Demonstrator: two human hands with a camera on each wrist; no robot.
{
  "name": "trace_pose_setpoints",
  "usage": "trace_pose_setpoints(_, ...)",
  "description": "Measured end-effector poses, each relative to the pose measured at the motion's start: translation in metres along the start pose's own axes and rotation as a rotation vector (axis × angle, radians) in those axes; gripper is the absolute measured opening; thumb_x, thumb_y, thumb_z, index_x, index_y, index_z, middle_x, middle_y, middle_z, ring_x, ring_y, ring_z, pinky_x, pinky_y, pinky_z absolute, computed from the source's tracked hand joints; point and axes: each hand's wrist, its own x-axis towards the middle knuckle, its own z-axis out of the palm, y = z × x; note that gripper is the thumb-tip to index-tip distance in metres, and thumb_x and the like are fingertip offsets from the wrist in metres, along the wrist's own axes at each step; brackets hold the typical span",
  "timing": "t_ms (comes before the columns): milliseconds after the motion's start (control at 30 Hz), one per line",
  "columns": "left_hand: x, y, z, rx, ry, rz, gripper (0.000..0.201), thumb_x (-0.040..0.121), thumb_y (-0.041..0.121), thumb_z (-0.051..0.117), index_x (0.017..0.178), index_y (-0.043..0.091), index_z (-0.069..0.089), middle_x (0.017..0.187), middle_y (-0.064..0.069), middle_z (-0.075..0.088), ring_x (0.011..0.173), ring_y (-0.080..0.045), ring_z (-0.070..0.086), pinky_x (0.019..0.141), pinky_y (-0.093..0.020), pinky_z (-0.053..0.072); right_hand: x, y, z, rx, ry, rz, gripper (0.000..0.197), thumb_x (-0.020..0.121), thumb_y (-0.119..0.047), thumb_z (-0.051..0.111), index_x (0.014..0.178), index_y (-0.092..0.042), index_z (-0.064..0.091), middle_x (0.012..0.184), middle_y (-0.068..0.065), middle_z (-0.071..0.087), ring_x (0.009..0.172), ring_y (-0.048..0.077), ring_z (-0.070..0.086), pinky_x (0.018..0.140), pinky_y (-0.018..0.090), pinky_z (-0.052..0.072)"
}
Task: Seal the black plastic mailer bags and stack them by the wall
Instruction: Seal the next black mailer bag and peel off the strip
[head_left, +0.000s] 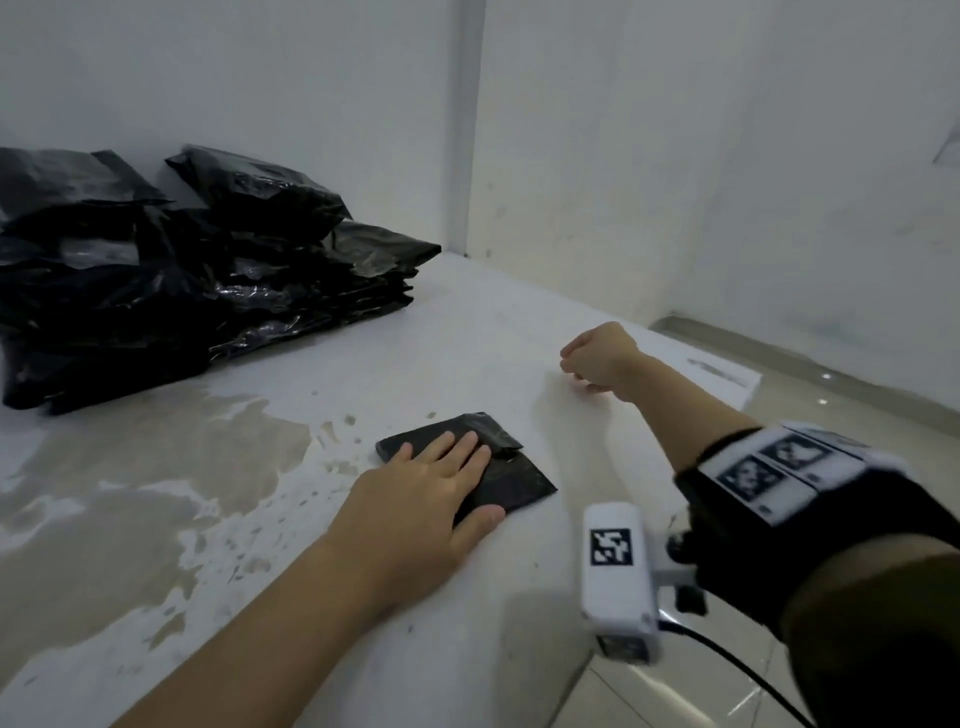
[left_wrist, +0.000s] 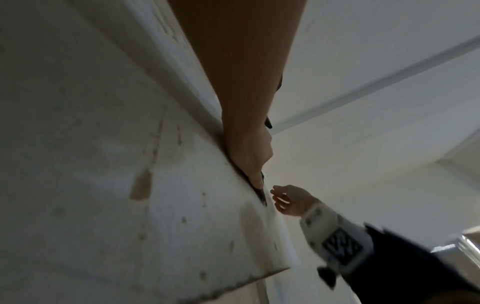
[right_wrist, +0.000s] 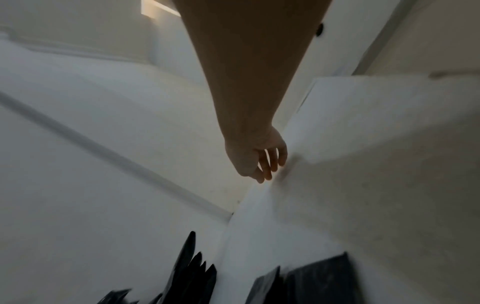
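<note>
White walls meet in a corner behind a worn white bench (head_left: 457, 332), its paint peeled to brown patches.

Head view: a stack of black mailers (head_left: 171, 270) sits at the back-left, against the wall; that much looks done. One small mailer bag (head_left: 511, 480) lies near the front edge, flap folded over. My left hand (head_left: 423, 499) lies flat on it, fingers straight, pressing. My right hand (head_left: 602, 361) hovers toward the right edge, curled, holding nothing I can see.

Left wrist: my fingers (left_wrist: 255, 176) press the bag against the bench.

Right wrist: right hand (right_wrist: 259, 158) loosely curled, empty.

Left to do: finish this seal, carry it to the stack.
</note>
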Motion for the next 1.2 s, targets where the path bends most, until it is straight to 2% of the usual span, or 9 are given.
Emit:
trace_pose_setpoints(233,0.012,0.003,0.005,-0.055,0.070,-0.163,0.063,0.098,0.054,0.007,0.152,0.026,-0.009,0.159,0.010,-0.014,0.147,-0.011,-0.010,0.118,-0.033,0.003,0.061,0.000,0.028,-0.235,0.213,0.162,0.037,0.088,-0.029,0.059,0.116,-0.008,0.047,0.127,0.013,0.053,0.122,0.035,0.044,0.098,0.040,0.036)
trace_pose_setpoints(367,0.011,-0.001,0.009,-0.098,0.088,-0.173,0.095,0.063,0.056,-0.027,0.152,0.029,-0.008,0.158,0.013,-0.012,0.147,-0.010,-0.007,0.118,-0.030,0.007,0.074,-0.002,0.035,-0.271,0.265,0.140,0.054,0.087,-0.041,0.061,0.123,-0.004,0.045,0.129,0.015,0.052,0.124,0.035,0.042,0.101,0.041,0.036)
trace_pose_setpoints(500,0.011,0.000,0.011,-0.092,0.131,-0.207,0.091,0.070,0.056,-0.017,0.151,0.031,0.016,0.156,0.013,0.009,0.145,-0.010,0.017,0.113,-0.032,0.025,0.078,-0.003,0.036,-0.163,0.315,0.132,0.044,0.082,-0.037,0.068,0.108,-0.007,0.049,0.122,0.015,0.057,0.117,0.035,0.050,0.100,0.044,0.041)
trace_pose_setpoints(633,0.009,-0.003,0.009,-0.154,0.094,-0.195,0.061,0.085,0.049,0.026,0.115,0.020,0.071,0.122,0.004,0.065,0.108,-0.015,0.065,0.078,-0.033,0.055,0.076,-0.008,0.033,-0.069,0.338,0.145,0.038,0.080,-0.020,0.074,0.104,-0.005,0.050,0.120,0.016,0.057,0.109,0.034,0.057,0.089,0.036,0.047)
trace_pose_setpoints(733,0.009,0.000,0.008,-0.176,0.053,-0.204,0.088,0.074,0.055,-0.010,0.149,0.030,0.028,0.155,0.012,0.021,0.142,-0.008,0.025,0.110,-0.030,0.030,0.073,-0.012,0.032,-0.117,0.307,0.139,0.044,0.079,-0.019,0.075,0.112,-0.002,0.051,0.121,0.015,0.056,0.109,0.031,0.058,0.073,0.032,0.043)
trace_pose_setpoints(800,0.009,0.000,0.008,-0.143,0.098,-0.178,0.096,0.061,0.057,-0.027,0.151,0.033,-0.005,0.157,0.017,-0.011,0.140,0.001,-0.012,0.115,-0.025,0.008,0.076,-0.012,0.028,-0.208,0.199,0.062,0.047,0.078,-0.024,0.075,0.116,-0.003,0.056,0.118,0.012,0.059,0.106,0.029,0.058,0.077,0.033,0.045)
trace_pose_setpoints(933,0.009,0.002,0.006,-0.137,0.133,-0.214,0.084,0.073,0.067,-0.022,0.150,0.037,-0.007,0.156,0.021,-0.014,0.125,0.002,-0.023,0.116,-0.025,0.010,0.076,-0.009,0.013,-0.443,0.057,-0.173,0.025,0.084,-0.020,0.070,0.107,-0.008,0.071,0.083,0.002,0.063,0.077,0.018,0.053,0.081,0.024,0.047)
trace_pose_setpoints(1033,0.008,0.003,0.006,-0.111,0.130,-0.212,0.083,0.075,0.067,-0.020,0.151,0.037,-0.006,0.155,0.023,-0.014,0.119,0.005,-0.022,0.116,-0.023,0.009,0.074,-0.002,0.008,-0.495,0.030,-0.329,0.014,0.087,-0.011,0.065,0.096,-0.007,0.074,0.079,0.004,0.064,0.059,0.011,0.051,0.060,0.015,0.046)
trace_pose_setpoints(1200,0.008,0.002,0.006,-0.168,0.139,-0.219,0.083,0.074,0.066,-0.021,0.150,0.038,-0.005,0.154,0.024,-0.014,0.121,0.006,-0.023,0.115,-0.021,0.008,0.082,0.006,0.013,-0.591,0.041,-0.481,0.021,0.086,0.002,0.049,0.083,-0.003,0.069,0.086,0.007,0.060,0.078,0.022,0.052,0.068,0.026,0.041)
